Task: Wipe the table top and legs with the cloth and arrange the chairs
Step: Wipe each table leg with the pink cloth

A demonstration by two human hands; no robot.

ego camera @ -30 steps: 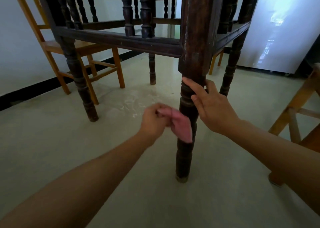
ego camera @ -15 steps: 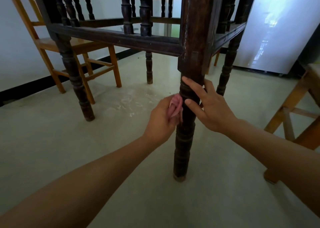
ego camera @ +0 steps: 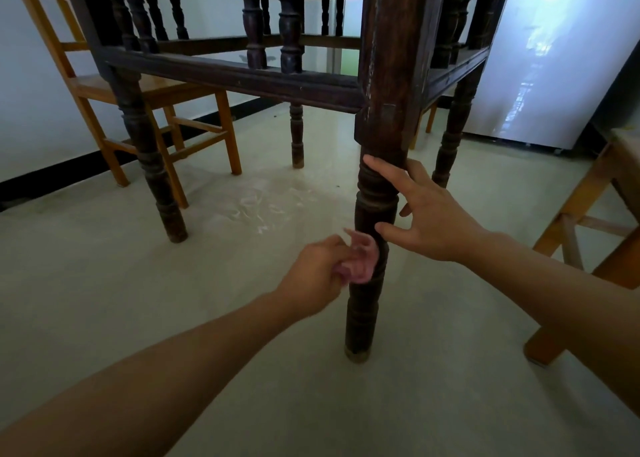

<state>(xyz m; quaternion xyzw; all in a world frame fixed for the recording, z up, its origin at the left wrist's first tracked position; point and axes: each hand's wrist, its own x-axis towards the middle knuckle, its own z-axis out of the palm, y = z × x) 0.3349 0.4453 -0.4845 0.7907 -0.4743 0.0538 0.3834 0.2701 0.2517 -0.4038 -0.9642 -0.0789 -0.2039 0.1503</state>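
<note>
- Head view, low beside the table [ego camera: 225, 75]: the step in hand looks to be wiping the near leg [ego camera: 363, 318].
- Left hand [ego camera: 315, 273] clenches the pink cloth [ego camera: 360, 264], which is bunched against the left side of the leg, about midway down its turned part. Both are blurred, so the exact finger hold is unclear.
- Right hand [ego camera: 433, 214] is spread and grasps nothing. Its index fingertip [ego camera: 370, 160] touches the leg just under the square block, and the thumb lies near the leg just above the cloth.
- To do this well, I would wrap the cloth round the leg rather than dab one side, so the far face gets wiped too.
- Press into the grooves between the turned rings, where dust likely sits. A twist of the wrist should serve better there than a straight stroke.
- Work downward to the foot on the floor [ego camera: 207, 318], so dirt is carried off at the bottom.
- Keep the right hand as a brace above the cloth and clear of its path.
- One chair [ego camera: 104, 85] stands behind the table at left and the other chair [ego camera: 588, 221] at the right edge. Arranging them appears yet to come.
</note>
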